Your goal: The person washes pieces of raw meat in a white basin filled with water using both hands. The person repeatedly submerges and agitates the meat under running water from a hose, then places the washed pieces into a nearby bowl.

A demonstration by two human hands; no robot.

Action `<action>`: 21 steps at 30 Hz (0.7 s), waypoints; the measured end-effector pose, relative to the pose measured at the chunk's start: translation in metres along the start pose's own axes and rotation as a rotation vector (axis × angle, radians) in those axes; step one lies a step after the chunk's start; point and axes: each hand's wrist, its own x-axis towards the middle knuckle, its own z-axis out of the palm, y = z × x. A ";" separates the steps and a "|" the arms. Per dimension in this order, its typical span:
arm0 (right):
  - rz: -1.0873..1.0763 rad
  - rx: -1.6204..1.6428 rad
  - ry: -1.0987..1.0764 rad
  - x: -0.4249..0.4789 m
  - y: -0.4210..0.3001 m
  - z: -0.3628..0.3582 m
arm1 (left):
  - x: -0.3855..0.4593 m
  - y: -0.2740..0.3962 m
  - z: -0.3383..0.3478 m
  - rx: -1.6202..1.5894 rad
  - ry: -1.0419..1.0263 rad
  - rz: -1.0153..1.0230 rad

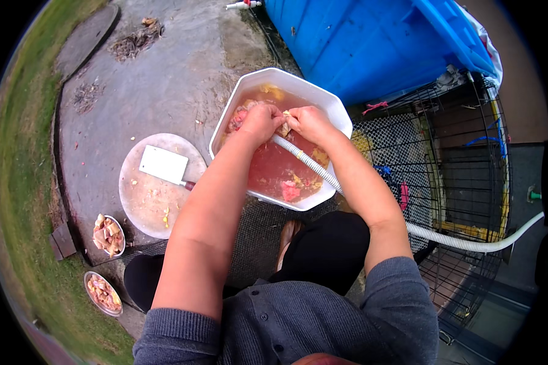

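A white plastic basin (319, 197) holds reddish water with pieces of raw meat or offal in it. Over its middle, my left hand (264, 121) and my right hand (308, 122) meet, thumbs and fingers pinching a small yellowish piece of animal tissue (285, 129) between them. A white corrugated hose (310, 162) runs beneath my right forearm into the basin, its end close under my hands. Pink meat (239, 117) lies partly hidden behind my left hand. Another pink lump (290, 190) floats near the basin's near wall.
Left of the basin, a cleaver (163, 164) lies on a round cutting board (139, 200). Two bowls of cut raw meat (108, 235) (102, 293) stand at the lower left. A blue plastic container (370, 45) rises behind; a black wire cage (461, 178) stands right.
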 end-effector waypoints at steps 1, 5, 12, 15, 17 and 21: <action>-0.002 -0.006 0.015 0.000 -0.004 -0.001 | 0.002 -0.004 0.001 -0.013 0.017 0.003; 0.022 0.078 -0.029 0.003 -0.007 -0.001 | 0.004 -0.008 0.006 0.129 0.117 0.004; 0.015 0.100 -0.094 0.007 -0.004 0.008 | 0.002 -0.003 0.005 0.201 0.210 0.031; 0.038 0.062 -0.017 0.009 -0.004 0.012 | 0.004 -0.004 0.004 0.208 0.241 -0.036; 0.055 0.063 0.051 0.009 -0.003 0.012 | 0.005 -0.008 0.001 0.174 0.238 -0.084; 0.084 0.080 0.143 0.013 0.021 0.015 | 0.008 -0.008 0.000 -0.170 0.064 -0.177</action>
